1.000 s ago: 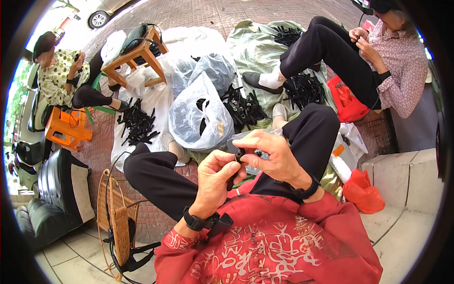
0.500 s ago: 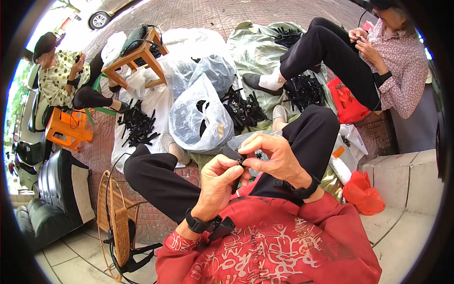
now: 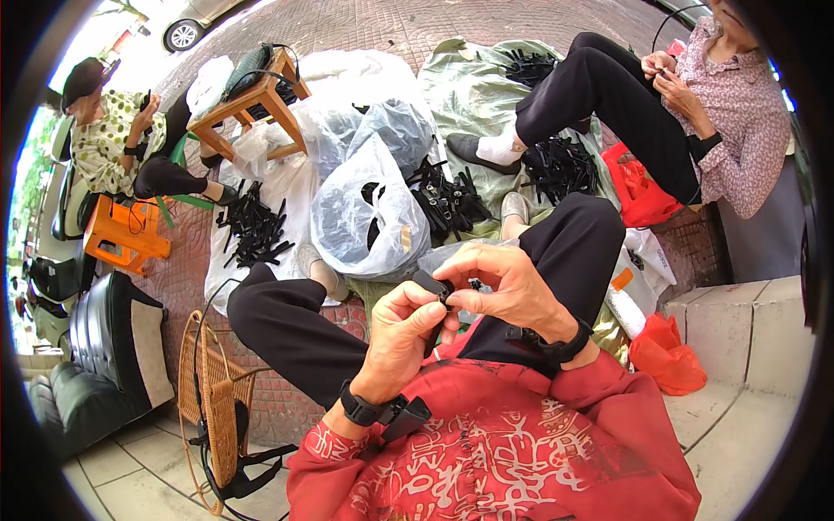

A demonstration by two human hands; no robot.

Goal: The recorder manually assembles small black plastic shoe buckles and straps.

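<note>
My left hand (image 3: 401,330) pinches a short black strap (image 3: 429,282) between thumb and fingers, in front of my lap. My right hand (image 3: 506,288) meets it from the other side, thumb and forefinger closed on the same strap near a small dark fitting whose exact kind I cannot make out. One end of the strap sticks up past the fingertips, and a darker length hangs below the left fingers. Just beyond my hands lies a pile of black straps with metal bits (image 3: 449,201), beside a clear plastic bag (image 3: 369,213) with dark pieces inside.
More black straps lie heaped at the left (image 3: 254,227) and right (image 3: 560,169). A wooden stool (image 3: 248,108) stands behind the bags, and a wicker chair (image 3: 224,425) at my left. Two people sit opposite, handling small dark pieces. A red bag (image 3: 667,354) lies by the tiled step.
My fingers have shifted slightly on the strap, and its upper end is turned a little. The person at the right has raised their head and leans slightly differently.
</note>
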